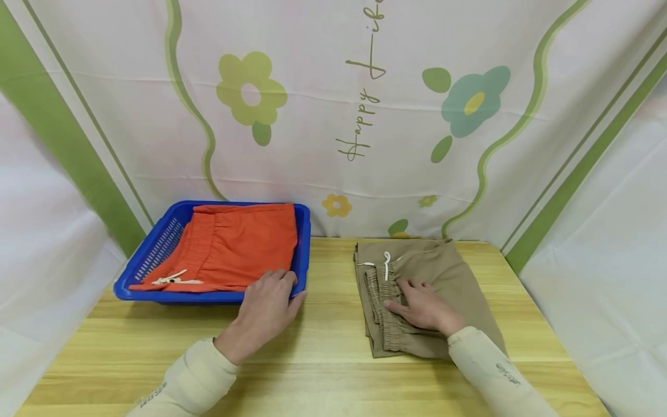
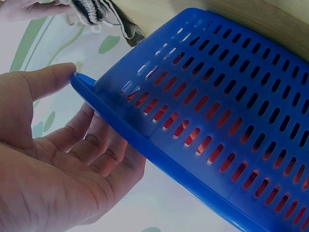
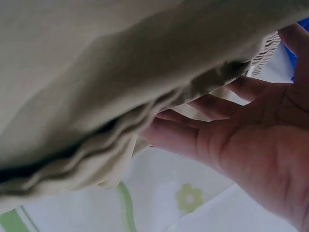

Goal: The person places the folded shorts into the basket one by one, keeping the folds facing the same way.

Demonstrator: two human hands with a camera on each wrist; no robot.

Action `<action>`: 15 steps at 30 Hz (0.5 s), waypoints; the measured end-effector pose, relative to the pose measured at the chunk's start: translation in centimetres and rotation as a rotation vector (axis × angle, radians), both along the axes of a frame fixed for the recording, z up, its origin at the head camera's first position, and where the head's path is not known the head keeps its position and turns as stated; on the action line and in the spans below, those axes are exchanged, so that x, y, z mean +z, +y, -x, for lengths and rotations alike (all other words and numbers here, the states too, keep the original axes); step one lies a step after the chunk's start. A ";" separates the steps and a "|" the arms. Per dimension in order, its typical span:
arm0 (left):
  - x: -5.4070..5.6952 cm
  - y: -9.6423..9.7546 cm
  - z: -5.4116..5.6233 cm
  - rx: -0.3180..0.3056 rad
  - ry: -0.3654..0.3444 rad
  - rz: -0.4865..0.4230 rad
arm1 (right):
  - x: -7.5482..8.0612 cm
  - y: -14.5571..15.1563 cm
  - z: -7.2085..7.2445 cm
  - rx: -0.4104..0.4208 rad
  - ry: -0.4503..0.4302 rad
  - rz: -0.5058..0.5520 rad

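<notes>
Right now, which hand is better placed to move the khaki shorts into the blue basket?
Right. The right hand already lies flat on the folded khaki shorts, fingers on the elastic waistband. The left hand rests on the blue basket at its near corner, probably steadying it.

Two hands counted: left hand (image 1: 266, 310), right hand (image 1: 424, 307). One blue perforated basket (image 1: 151, 255) seen. Two folded shorts counted: one orange pair (image 1: 239, 243), one khaki pair (image 1: 448, 278). Two drawstrings noted: one cream on orange pair (image 1: 174, 279), one white on khaki pair (image 1: 387, 263). One wooden bench (image 1: 323, 359) seen. One printed backdrop cloth (image 1: 333, 116) counted; five flowers shown on it.
</notes>
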State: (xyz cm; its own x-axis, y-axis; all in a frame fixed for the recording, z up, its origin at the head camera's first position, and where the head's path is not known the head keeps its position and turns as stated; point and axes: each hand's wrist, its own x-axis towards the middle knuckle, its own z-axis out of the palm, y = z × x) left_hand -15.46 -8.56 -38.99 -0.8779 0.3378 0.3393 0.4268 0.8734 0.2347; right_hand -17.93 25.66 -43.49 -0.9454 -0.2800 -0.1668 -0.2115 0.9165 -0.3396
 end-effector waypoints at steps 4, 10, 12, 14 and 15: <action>0.0 0.0 0.0 0.004 -0.004 0.005 | 0.0 -0.8 0.0 -0.006 -0.006 0.002; 0.0 0.1 0.0 0.005 0.002 0.014 | 0.1 -1.9 0.0 -0.006 -0.006 -0.003; 0.0 0.1 0.0 0.004 0.003 0.011 | 0.1 -2.2 0.0 -0.009 -0.011 0.000; -0.1 0.1 0.0 0.006 0.002 0.009 | 0.2 -2.4 0.0 -0.013 -0.014 0.005; -0.1 0.1 0.0 0.007 0.001 0.008 | 0.2 -2.5 0.0 -0.016 -0.015 0.008</action>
